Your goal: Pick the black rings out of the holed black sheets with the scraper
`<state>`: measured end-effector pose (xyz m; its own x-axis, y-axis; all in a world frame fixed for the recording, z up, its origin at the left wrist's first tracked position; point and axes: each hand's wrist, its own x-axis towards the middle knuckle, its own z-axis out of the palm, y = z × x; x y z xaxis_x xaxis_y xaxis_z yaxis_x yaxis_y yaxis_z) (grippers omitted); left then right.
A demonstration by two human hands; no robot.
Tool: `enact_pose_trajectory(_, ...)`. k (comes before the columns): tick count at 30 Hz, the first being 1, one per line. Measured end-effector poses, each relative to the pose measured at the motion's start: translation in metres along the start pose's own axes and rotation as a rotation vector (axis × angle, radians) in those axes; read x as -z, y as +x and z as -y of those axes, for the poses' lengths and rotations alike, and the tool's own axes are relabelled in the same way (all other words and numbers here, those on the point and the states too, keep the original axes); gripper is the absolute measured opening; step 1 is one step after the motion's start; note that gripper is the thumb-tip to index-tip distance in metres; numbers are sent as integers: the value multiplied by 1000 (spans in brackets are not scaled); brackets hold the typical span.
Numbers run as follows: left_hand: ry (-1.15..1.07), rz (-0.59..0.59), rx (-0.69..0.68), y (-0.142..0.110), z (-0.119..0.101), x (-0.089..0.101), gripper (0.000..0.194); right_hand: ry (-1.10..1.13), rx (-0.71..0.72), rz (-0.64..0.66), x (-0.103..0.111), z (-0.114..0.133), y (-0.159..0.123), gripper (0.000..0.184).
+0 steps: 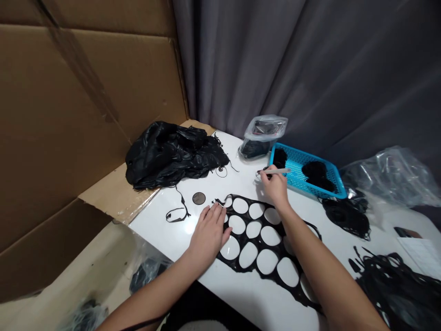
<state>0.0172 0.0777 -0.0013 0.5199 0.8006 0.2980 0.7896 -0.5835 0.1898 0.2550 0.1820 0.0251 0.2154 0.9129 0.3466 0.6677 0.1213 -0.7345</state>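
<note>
Nearest, the right forearm crosses over a black sheet with round holes (259, 243), which lies spread on the white surface (237, 294) in front of the person. The left hand (211, 232) rests palm down on the sheet's left end, its fingers straight and lying close together, the thumb spread away from them, gripping nothing. A little farther off, the right hand (276, 188) is raised just beyond the sheet's far edge, its fingers clamped on a pale stick (280, 171), much like a pen.

To work well here, I would keep the left palm pressing lightly and evenly so the sheet stays flat; the thin bands between the holes look soft enough to stretch or pucker. The stick is best held loosely near its working end, with the forearm lifted clear of the sheet.

That forearm hides part of the sheet's right side, and the left hand covers its left corner. Dark bits show by the right fingertips, but whether they belong to the stick or lie behind it I cannot tell. At lower right, a tangle of black strips (403, 280) is cut off by the frame. Beyond the hands, the black heap (172, 154) and the dark bundles inside the blue basket (339, 191) are too dark to make out singly.
</note>
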Motion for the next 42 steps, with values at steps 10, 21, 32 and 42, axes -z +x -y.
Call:
enact_pose_trajectory(10,-123,-110,35,-35,9,30,35,948,-651,511,-16,49,-54,31)
enact_pose_trajectory(21,-63,-37,-27,-55,2,14,44,310,-71,614,-25,68,-112,25)
enact_pose_trajectory(32,-109,-44,-16,-55,1,19,40,187,149,567,-31,62,-118,21)
enact_pose_trajectory(42,-194,-117,7,-58,4,27,33,221,44,522,-25,65,-117,21)
